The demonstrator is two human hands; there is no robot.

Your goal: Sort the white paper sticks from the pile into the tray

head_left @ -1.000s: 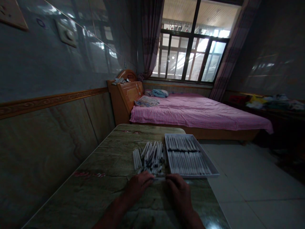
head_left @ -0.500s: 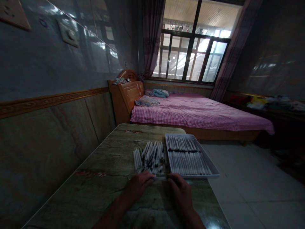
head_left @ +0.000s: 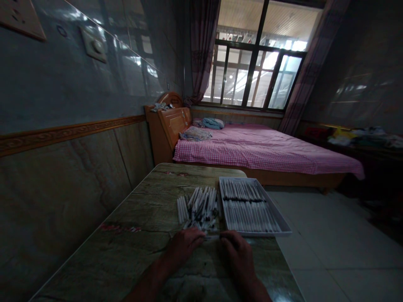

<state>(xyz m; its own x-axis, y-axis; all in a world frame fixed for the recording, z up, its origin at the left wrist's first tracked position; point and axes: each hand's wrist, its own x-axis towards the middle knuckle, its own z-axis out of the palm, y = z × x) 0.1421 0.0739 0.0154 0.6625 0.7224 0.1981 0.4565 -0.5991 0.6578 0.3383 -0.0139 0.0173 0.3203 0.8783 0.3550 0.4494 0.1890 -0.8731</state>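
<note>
Between my hands a slim whitish pen [head_left: 212, 237] lies level, just above or on the table. My left hand [head_left: 186, 242] pinches its left end, and my right hand [head_left: 235, 248] has its fingers closed at the right end. Beyond them is a loose heap of white pens [head_left: 203, 203], some with dark tips. A few more pens [head_left: 181, 209] lie side by side at the heap's left. To the right, a shallow white tray [head_left: 285, 232] holds two rows of similar pens. The dim light blurs the fingertips.
The table [head_left: 132, 260] has a marbled green top and a rounded far corner. Past it stands a bed [head_left: 252, 147] with a pink checked sheet and a wooden headboard [head_left: 173, 121]. A tiled wall [head_left: 72, 180] runs along the left; tiled floor [head_left: 315, 235] lies to the right.
The whole view has shifted very slightly. Both hands keep their places at the two ends of the pen, and the heap and tray look the same.
</note>
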